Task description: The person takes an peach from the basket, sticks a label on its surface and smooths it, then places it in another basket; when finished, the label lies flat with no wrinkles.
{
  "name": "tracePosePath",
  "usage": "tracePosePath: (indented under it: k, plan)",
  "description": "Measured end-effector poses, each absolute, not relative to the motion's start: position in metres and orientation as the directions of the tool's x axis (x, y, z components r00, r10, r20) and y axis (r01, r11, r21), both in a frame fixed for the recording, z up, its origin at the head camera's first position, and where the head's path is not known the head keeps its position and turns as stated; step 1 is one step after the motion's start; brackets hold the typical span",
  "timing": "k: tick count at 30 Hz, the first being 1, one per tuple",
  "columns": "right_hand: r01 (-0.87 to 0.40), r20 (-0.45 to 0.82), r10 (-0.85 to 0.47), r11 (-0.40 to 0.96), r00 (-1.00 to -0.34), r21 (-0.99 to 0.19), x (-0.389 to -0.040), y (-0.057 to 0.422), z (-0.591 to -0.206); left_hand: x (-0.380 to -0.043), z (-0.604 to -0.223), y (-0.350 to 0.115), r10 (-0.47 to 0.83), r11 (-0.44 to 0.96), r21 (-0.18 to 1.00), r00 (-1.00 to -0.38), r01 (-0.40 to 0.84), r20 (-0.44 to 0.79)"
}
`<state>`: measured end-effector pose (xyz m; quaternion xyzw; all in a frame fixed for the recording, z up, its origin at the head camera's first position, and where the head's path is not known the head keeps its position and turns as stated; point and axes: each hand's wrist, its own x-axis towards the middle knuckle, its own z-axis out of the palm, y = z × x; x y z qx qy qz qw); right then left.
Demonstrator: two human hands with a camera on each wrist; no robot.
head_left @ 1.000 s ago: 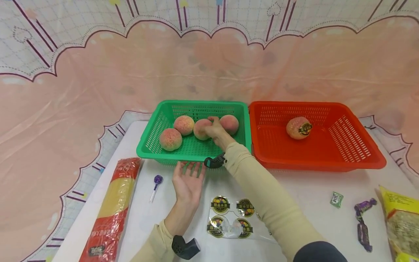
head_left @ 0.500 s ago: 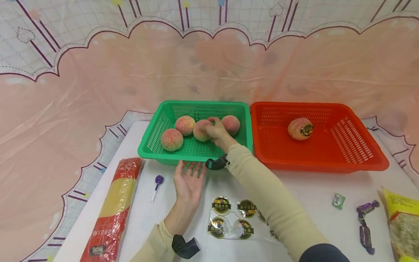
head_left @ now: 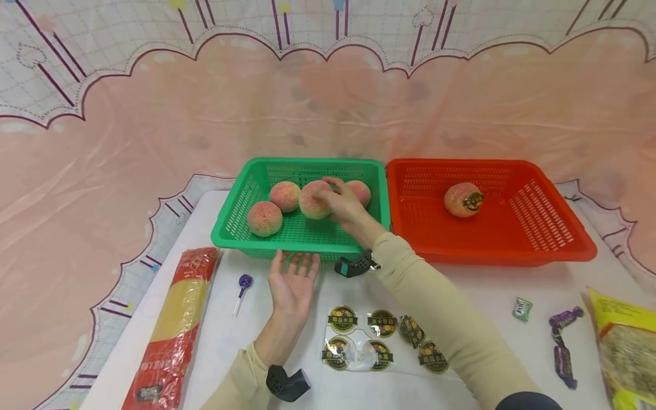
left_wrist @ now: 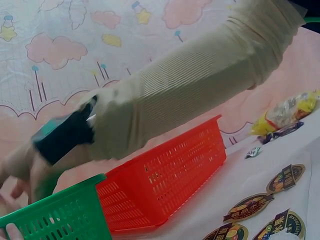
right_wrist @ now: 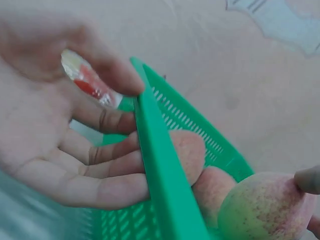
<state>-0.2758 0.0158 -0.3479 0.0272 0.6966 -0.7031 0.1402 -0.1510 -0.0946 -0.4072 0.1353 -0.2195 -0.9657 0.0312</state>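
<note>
Pink cloud-print fabric (head_left: pixel 328 108) hung behind my white table (head_left: pixel 487 290). I had one peach (head_left: pixel 311 200) pinched between thumb and curled fingers of my right hand (head_left: pixel 345 206), in or just above the green basket (head_left: pixel 292 247) (couldn't tell which). Three other peaches (head_left: pixel 264 218) sat in there too. My left hand (head_left: pixel 292 287) was palm up, fingers pretty much straight, gripping nothing, tips against the basket's front wall. Right next door was a red basket (head_left: pixel 492 239) with a stickered peach (head_left: pixel 458 200). Closer to me: a label sheet (head_left: pixel 379 353), lollipop (head_left: pixel 245 281) and red-and-yellow packet (head_left: pixel 176 319) to the left, green candy (head_left: pixel 522 309), purple sweets (head_left: pixel 562 364) and a yellow bag (head_left: pixel 627 341) off right.
</note>
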Motion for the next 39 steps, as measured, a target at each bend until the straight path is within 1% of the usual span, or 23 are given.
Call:
tracePosePath:
  k: [4,10,15,21,29,32,39]
  plan:
    - [0.181,-0.173,-0.179,-0.026,-0.969,-0.983,-0.264,0.028,-0.338,-0.151,-0.408,-0.094,-0.125,-0.9,0.435,-0.961,0.005,-0.246]
    - [0.07,-0.066,-0.225,-0.013,-0.972,-0.997,-0.241,0.048,-0.324,-0.151,-0.406,-0.093,-0.117,-0.899,0.438,-0.962,-0.003,-0.247]
    - [0.035,-0.043,-0.264,0.034,-0.964,-0.999,-0.219,0.065,-0.314,-0.151,-0.407,-0.094,-0.12,-0.898,0.441,-0.961,-0.003,-0.25]
    - [0.016,-0.03,-0.255,0.055,-0.967,-0.998,-0.192,0.087,-0.308,-0.152,-0.407,-0.094,-0.113,-0.9,0.435,-0.959,-0.012,-0.259]
    - [0.014,-0.036,-0.227,0.095,-0.973,-0.995,-0.159,0.119,-0.316,-0.151,-0.405,-0.094,-0.11,-0.896,0.444,-0.959,-0.018,-0.262]
    - [0.017,-0.045,-0.249,0.112,-0.967,-0.994,-0.145,0.13,-0.323,-0.151,-0.406,-0.094,-0.11,-0.898,0.44,-0.958,-0.018,-0.264]
    - [-0.046,-0.009,-0.338,0.154,-0.941,-0.987,-0.118,0.15,-0.346,-0.152,-0.407,-0.094,-0.101,-0.901,0.434,-0.962,-0.02,-0.253]
